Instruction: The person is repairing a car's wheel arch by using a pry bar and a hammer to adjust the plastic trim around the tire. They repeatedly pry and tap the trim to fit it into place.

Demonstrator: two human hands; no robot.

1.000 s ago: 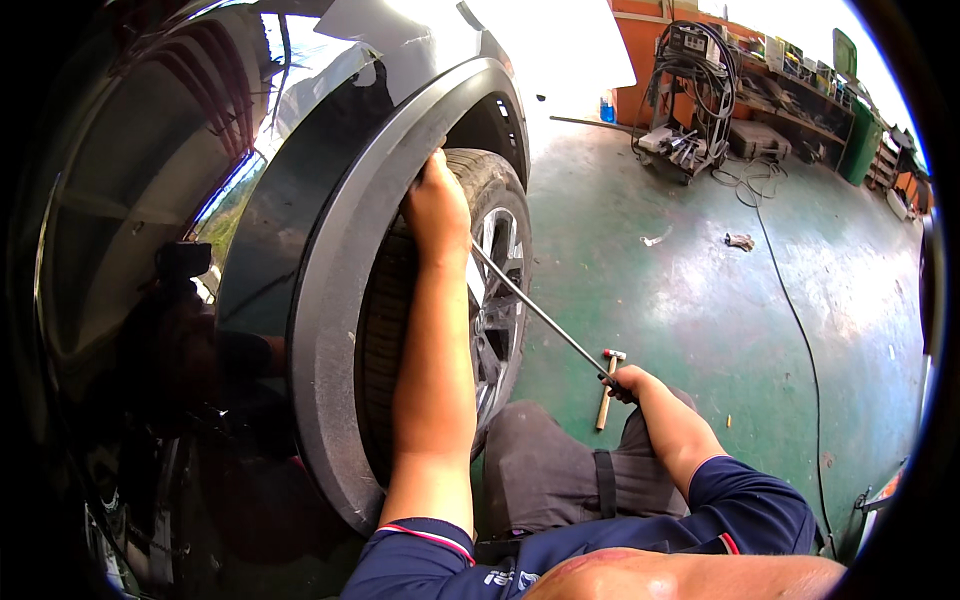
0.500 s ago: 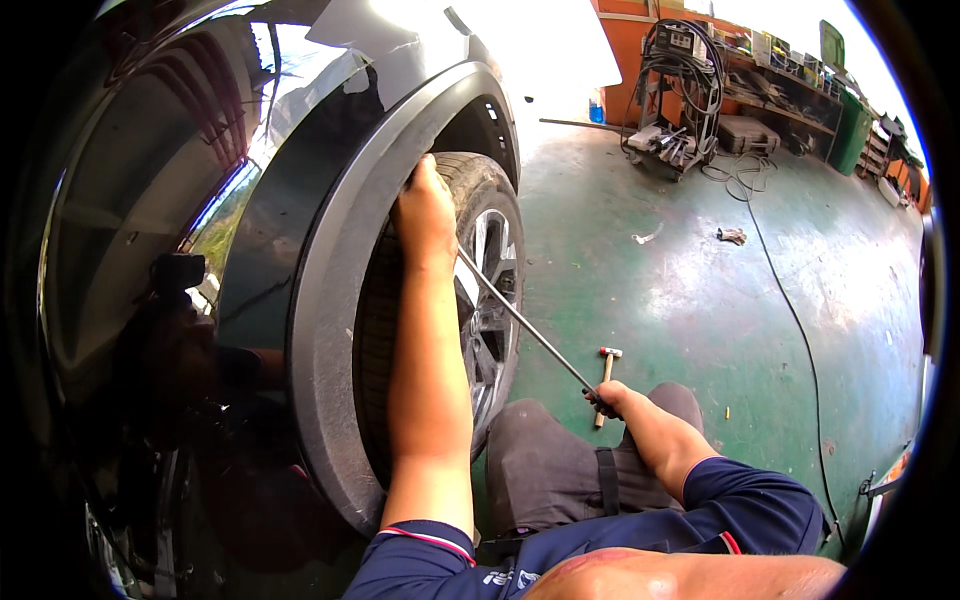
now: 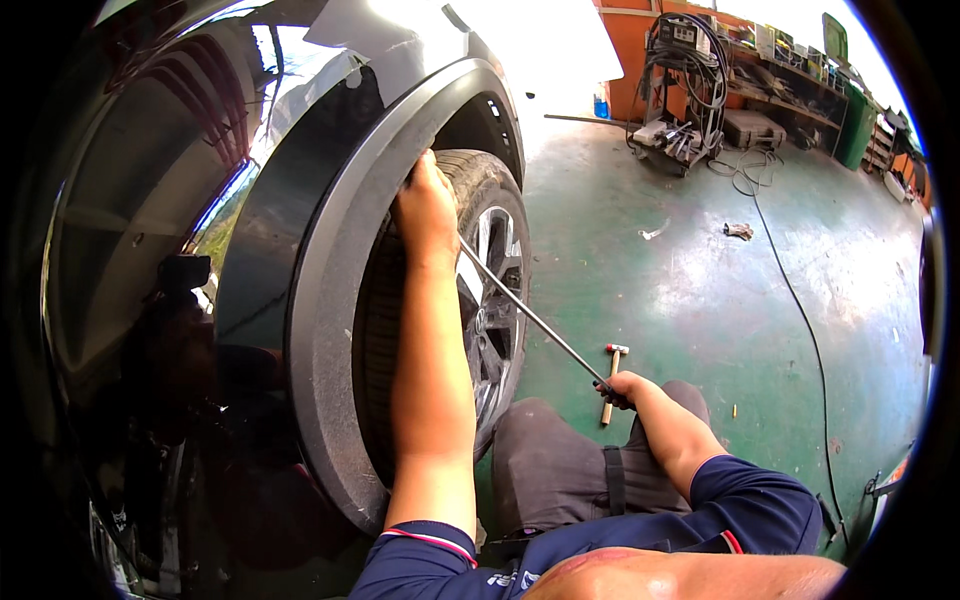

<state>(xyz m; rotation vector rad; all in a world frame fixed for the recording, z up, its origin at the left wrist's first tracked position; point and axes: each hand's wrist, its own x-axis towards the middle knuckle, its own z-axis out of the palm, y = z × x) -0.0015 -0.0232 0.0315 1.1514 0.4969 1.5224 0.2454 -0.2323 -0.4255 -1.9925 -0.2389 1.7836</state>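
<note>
My left hand (image 3: 428,212) reaches up between the tyre (image 3: 470,175) and the dark plastic wheel arch trim (image 3: 325,310) of a black car. Its fingers are curled at the trim's inner edge; their tips, and anything in them, are hidden. My right hand (image 3: 622,388) is wrapped round the dark handle end of a long thin metal rod (image 3: 540,322). The rod slants up across the alloy wheel (image 3: 490,320) and passes out of sight behind my left wrist, so its far tip does not show.
A mallet (image 3: 612,385) with a wooden handle lies on the green floor beside my right hand. A cable (image 3: 800,310) runs along the right. At the back stand a wheeled cart (image 3: 685,90) with coiled hoses, a grey case (image 3: 752,128) and a cluttered shelf (image 3: 785,95).
My right hand and the rod's handle end have shifted slightly up and to the right. My left hand stays in the wheel arch. The whole view has moved a little.
</note>
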